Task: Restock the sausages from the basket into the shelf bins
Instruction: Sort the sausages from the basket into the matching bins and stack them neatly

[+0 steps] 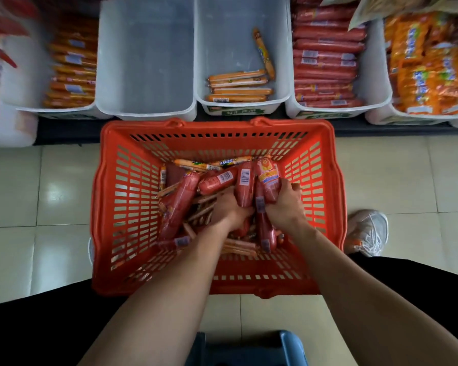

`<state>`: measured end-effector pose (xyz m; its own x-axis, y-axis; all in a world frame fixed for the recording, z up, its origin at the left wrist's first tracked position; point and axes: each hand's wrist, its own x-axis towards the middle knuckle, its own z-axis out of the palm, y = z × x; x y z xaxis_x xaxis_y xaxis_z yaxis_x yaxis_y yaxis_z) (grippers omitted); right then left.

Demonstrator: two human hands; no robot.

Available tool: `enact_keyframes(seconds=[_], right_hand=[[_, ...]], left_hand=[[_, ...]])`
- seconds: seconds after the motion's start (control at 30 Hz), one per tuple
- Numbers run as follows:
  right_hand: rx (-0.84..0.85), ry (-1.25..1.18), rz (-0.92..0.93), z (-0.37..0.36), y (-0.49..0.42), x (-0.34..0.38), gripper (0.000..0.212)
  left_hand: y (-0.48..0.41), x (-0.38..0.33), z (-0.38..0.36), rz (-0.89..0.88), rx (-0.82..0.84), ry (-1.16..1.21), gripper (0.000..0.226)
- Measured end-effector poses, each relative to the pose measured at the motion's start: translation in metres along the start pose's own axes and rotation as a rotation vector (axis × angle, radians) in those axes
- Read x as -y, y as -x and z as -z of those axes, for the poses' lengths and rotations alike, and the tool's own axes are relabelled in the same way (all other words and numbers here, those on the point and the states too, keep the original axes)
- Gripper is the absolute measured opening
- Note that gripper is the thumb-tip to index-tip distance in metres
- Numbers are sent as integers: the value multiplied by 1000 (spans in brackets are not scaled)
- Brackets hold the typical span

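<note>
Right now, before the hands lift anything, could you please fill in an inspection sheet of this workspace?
Surface: tiled floor; the red basket stands on it, in front of the shelf bins.
Job's things: red sausages and thin orange sausages in the basket; empty bin; sparse bin with a few orange sausages; red-sausage bin well filled.
Clutter: nothing seen.
Grips: left hand and right hand each grip red sausages inside the basket.
Cables: nothing seen.
Surroundings: shoe to the right of the basket; blue object at the bottom edge.
</note>
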<state>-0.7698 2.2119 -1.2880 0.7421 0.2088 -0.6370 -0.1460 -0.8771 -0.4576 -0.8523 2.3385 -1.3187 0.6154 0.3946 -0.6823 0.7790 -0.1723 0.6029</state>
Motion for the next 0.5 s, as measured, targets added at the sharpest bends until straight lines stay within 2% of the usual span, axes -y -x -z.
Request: enact_keyframes(seconds=[0.07, 0.17, 0.3, 0.4, 0.5], right_hand=[[14, -8, 49, 9, 11, 8, 72], [23, -79, 148, 27, 29, 31, 77], [28, -114, 301, 53, 51, 80, 61], [-8, -80, 455, 69, 68, 131, 67], [-25, -7, 573, 75, 65, 187, 73]], left_hand=[[12, -4, 14, -13, 55, 46, 50], [36, -11, 49, -46, 44, 29, 60], [64, -20, 118, -100, -71, -37, 64], [86, -24, 182, -123, -181, -1, 58], [97, -24, 238, -143, -306, 7, 63]])
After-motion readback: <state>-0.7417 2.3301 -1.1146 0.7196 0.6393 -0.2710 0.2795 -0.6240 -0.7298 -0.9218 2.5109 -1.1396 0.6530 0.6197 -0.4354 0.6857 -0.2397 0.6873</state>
